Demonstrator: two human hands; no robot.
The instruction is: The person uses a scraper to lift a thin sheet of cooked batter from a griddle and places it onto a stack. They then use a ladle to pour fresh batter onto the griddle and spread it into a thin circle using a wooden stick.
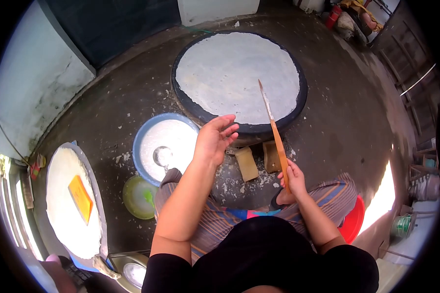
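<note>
My right hand (292, 178) is closed round the handle of a long, thin wooden spatula (277, 141). Its narrow, pointed blade has white batter on it and reaches over the griddle. A wide, thin, pale crepe (234, 73) covers most of the round black griddle (300, 105), leaving a dark rim. Near the griddle's front edge, my left hand (217, 137) is held up with fingers apart and slightly bent, nothing in it. Below and left of that hand stands a blue basin (141, 166) of white batter (173, 139), with a round ladle (163, 156) in it.
A green bowl (132, 198) sits beside the basin. At left, a round stack of pale sheets (66, 195) carries an orange-yellow flat piece (81, 199). Yellowish blocks (247, 163) lie before the griddle among white scraps. A red basin (354, 219) is by my right knee.
</note>
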